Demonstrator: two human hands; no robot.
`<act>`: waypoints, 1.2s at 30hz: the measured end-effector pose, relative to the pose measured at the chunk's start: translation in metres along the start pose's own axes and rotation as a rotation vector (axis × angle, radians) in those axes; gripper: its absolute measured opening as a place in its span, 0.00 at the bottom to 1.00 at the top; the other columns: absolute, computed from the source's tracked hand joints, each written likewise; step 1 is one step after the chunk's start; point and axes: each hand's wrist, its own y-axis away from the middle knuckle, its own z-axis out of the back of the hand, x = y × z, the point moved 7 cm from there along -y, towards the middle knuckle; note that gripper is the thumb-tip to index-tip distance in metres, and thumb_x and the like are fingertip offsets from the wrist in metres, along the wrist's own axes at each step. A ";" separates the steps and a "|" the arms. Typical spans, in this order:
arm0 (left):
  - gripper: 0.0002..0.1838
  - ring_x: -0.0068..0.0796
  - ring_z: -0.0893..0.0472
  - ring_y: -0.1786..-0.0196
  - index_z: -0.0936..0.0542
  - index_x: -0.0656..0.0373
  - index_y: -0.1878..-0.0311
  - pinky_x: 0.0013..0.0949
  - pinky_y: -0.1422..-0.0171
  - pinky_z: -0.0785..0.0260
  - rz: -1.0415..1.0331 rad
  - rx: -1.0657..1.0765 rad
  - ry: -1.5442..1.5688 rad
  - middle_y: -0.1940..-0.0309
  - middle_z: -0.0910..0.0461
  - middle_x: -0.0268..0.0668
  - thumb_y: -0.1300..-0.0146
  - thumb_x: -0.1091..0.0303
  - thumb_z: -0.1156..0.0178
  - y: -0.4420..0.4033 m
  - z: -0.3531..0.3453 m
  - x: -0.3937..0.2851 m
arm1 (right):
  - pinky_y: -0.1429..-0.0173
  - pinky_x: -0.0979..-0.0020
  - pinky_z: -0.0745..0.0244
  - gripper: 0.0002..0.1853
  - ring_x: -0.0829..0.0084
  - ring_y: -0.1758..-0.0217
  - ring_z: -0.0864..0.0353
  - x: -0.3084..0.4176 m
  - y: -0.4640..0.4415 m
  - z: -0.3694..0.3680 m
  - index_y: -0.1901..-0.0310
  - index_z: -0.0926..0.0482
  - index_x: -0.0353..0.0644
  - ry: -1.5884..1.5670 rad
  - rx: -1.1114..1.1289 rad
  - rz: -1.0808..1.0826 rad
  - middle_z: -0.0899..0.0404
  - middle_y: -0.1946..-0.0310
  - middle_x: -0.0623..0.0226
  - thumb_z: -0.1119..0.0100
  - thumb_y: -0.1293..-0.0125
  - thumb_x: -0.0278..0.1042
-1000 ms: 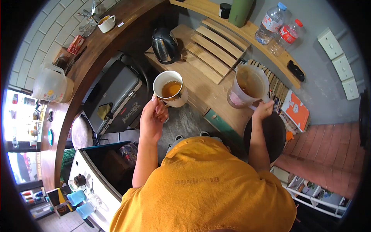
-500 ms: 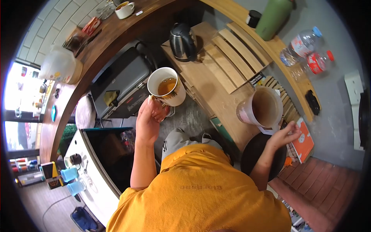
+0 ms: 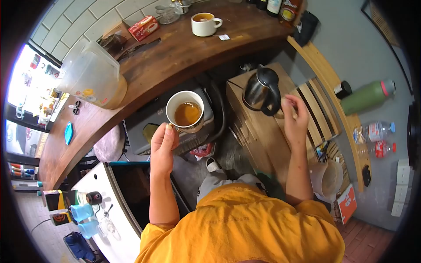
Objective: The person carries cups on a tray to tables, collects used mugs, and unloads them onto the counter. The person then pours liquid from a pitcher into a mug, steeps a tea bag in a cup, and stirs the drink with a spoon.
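My left hand [image 3: 165, 139] is closed around the handle of a white mug [image 3: 193, 126]. Amber tea [image 3: 187, 114] stands inside it, below the rim. To the right, a black and steel electric kettle [image 3: 262, 91] rests on a wooden surface. My right hand [image 3: 294, 115] is right beside the kettle's handle, fingers parted and slightly curved. Whether the fingertips touch the handle cannot be made out.
A white cup with a tea bag [image 3: 204, 25] and a large plastic pitcher [image 3: 94, 74] stand on the curved wooden counter [image 3: 175, 52]. A translucent jug [image 3: 325, 179] sits near my right elbow. A green bottle [image 3: 366, 98] and plastic bottles line the right ledge.
The view has swung leftward, bringing more of the counter into sight. My right hand has gone from beside the translucent jug to the kettle's handle. My left hand still holds the mug.
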 end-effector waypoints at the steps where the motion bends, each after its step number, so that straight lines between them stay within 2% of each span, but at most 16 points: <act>1: 0.17 0.15 0.45 0.75 0.34 0.53 0.71 0.24 0.71 0.53 -0.007 -0.003 0.009 0.78 0.43 0.24 0.24 0.57 0.55 -0.014 0.010 -0.006 | 0.50 0.76 0.30 0.11 0.79 0.61 0.25 -0.003 -0.019 -0.025 0.54 0.21 0.36 0.021 0.060 0.015 0.20 0.66 0.69 0.37 0.37 0.30; 5: 0.17 0.15 0.45 0.75 0.33 0.53 0.70 0.23 0.70 0.52 -0.003 -0.053 -0.034 0.77 0.42 0.23 0.24 0.55 0.54 -0.064 0.045 -0.013 | 0.54 0.73 0.27 0.13 0.77 0.62 0.24 0.013 -0.086 -0.122 0.55 0.20 0.36 -0.104 0.210 0.018 0.20 0.65 0.67 0.34 0.39 0.33; 8: 0.16 0.14 0.44 0.74 0.31 0.54 0.67 0.22 0.70 0.51 -0.032 -0.105 -0.028 0.77 0.42 0.23 0.24 0.55 0.54 -0.094 0.057 -0.017 | 0.53 0.71 0.28 0.14 0.72 0.62 0.22 0.010 -0.132 -0.172 0.55 0.19 0.40 0.136 0.200 0.195 0.19 0.64 0.64 0.34 0.41 0.36; 11: 0.15 0.13 0.44 0.74 0.30 0.53 0.67 0.21 0.70 0.51 -0.018 -0.177 -0.024 0.77 0.42 0.22 0.24 0.55 0.53 -0.120 0.064 -0.013 | 0.47 0.64 0.30 0.15 0.65 0.58 0.20 -0.003 -0.174 -0.210 0.55 0.18 0.44 0.260 0.206 0.197 0.19 0.60 0.64 0.34 0.41 0.41; 14: 0.15 0.12 0.44 0.75 0.30 0.52 0.67 0.20 0.71 0.51 -0.026 -0.162 0.020 0.77 0.43 0.21 0.24 0.55 0.53 -0.143 0.060 -0.014 | 0.39 0.53 0.40 0.17 0.61 0.44 0.27 -0.013 -0.195 -0.235 0.56 0.17 0.47 0.434 0.190 0.264 0.22 0.53 0.66 0.36 0.41 0.48; 17: 0.14 0.12 0.45 0.75 0.30 0.50 0.67 0.19 0.71 0.52 0.022 -0.231 0.031 0.77 0.43 0.21 0.25 0.56 0.52 -0.160 0.057 -0.007 | 0.39 0.53 0.41 0.16 0.60 0.40 0.32 -0.026 -0.201 -0.251 0.57 0.17 0.49 0.638 0.238 0.213 0.23 0.50 0.67 0.35 0.42 0.49; 19: 0.14 0.11 0.45 0.76 0.31 0.50 0.67 0.19 0.72 0.52 0.031 -0.226 0.032 0.77 0.43 0.20 0.25 0.55 0.52 -0.168 0.054 -0.003 | 0.39 0.53 0.41 0.15 0.59 0.38 0.34 -0.033 -0.204 -0.254 0.58 0.17 0.49 0.603 0.256 0.182 0.25 0.49 0.68 0.35 0.42 0.48; 22: 0.14 0.11 0.45 0.75 0.31 0.49 0.67 0.19 0.72 0.52 0.055 -0.245 0.012 0.77 0.43 0.20 0.25 0.54 0.51 -0.181 0.050 0.000 | 0.39 0.53 0.41 0.12 0.58 0.39 0.34 -0.036 -0.204 -0.255 0.61 0.18 0.47 0.548 0.262 0.197 0.25 0.49 0.65 0.36 0.40 0.46; 25: 0.14 0.11 0.45 0.75 0.31 0.48 0.67 0.19 0.72 0.52 0.104 -0.281 -0.020 0.77 0.43 0.21 0.26 0.53 0.51 -0.193 0.047 0.007 | 0.39 0.53 0.41 0.10 0.59 0.47 0.28 -0.032 -0.205 -0.253 0.65 0.21 0.46 0.454 0.223 0.316 0.21 0.57 0.64 0.38 0.37 0.43; 27: 0.15 0.12 0.44 0.75 0.32 0.48 0.68 0.19 0.72 0.52 0.114 -0.298 -0.019 0.76 0.43 0.21 0.26 0.52 0.51 -0.197 0.046 0.012 | 0.47 0.55 0.33 0.09 0.59 0.61 0.21 -0.029 -0.207 -0.248 0.67 0.23 0.42 0.214 0.271 0.241 0.19 0.68 0.64 0.38 0.37 0.39; 28: 0.15 0.12 0.44 0.75 0.32 0.48 0.68 0.19 0.72 0.52 0.128 -0.298 -0.017 0.76 0.43 0.21 0.26 0.52 0.51 -0.199 0.044 0.015 | 0.47 0.55 0.33 0.09 0.59 0.61 0.21 -0.028 -0.207 -0.246 0.67 0.23 0.42 0.219 0.277 0.230 0.19 0.68 0.64 0.38 0.37 0.39; 30: 0.16 0.13 0.44 0.74 0.33 0.48 0.68 0.19 0.71 0.51 0.108 -0.329 -0.017 0.76 0.43 0.22 0.25 0.51 0.52 -0.203 0.044 0.015 | 0.59 0.68 0.26 0.08 0.69 0.72 0.20 -0.024 -0.211 -0.239 0.64 0.25 0.40 0.041 0.262 0.212 0.19 0.74 0.64 0.42 0.33 0.35; 31: 0.16 0.13 0.44 0.74 0.33 0.48 0.68 0.19 0.71 0.51 0.117 -0.326 -0.016 0.76 0.43 0.22 0.25 0.51 0.52 -0.205 0.043 0.017 | 0.59 0.68 0.26 0.08 0.69 0.72 0.20 -0.022 -0.214 -0.237 0.64 0.25 0.40 0.046 0.264 0.204 0.19 0.74 0.64 0.42 0.33 0.35; 33: 0.17 0.14 0.44 0.74 0.33 0.49 0.68 0.20 0.71 0.51 0.099 -0.341 -0.068 0.76 0.43 0.22 0.25 0.50 0.53 -0.208 0.044 0.016 | 0.67 0.75 0.26 0.07 0.78 0.72 0.21 -0.027 -0.218 -0.235 0.64 0.26 0.38 -0.108 0.287 0.107 0.19 0.74 0.66 0.43 0.32 0.33; 34: 0.17 0.14 0.44 0.74 0.33 0.49 0.68 0.20 0.71 0.52 0.094 -0.326 -0.067 0.76 0.43 0.22 0.25 0.50 0.53 -0.210 0.045 0.016 | 0.65 0.78 0.26 0.09 0.82 0.70 0.22 -0.031 -0.221 -0.237 0.64 0.26 0.36 -0.173 0.321 0.064 0.20 0.74 0.69 0.42 0.32 0.33; 36: 0.17 0.14 0.44 0.74 0.33 0.49 0.68 0.20 0.71 0.52 0.101 -0.326 -0.085 0.76 0.43 0.22 0.25 0.50 0.54 -0.211 0.045 0.014 | 0.64 0.77 0.25 0.08 0.82 0.69 0.21 -0.034 -0.224 -0.234 0.62 0.26 0.36 -0.131 0.346 0.036 0.20 0.73 0.68 0.43 0.32 0.32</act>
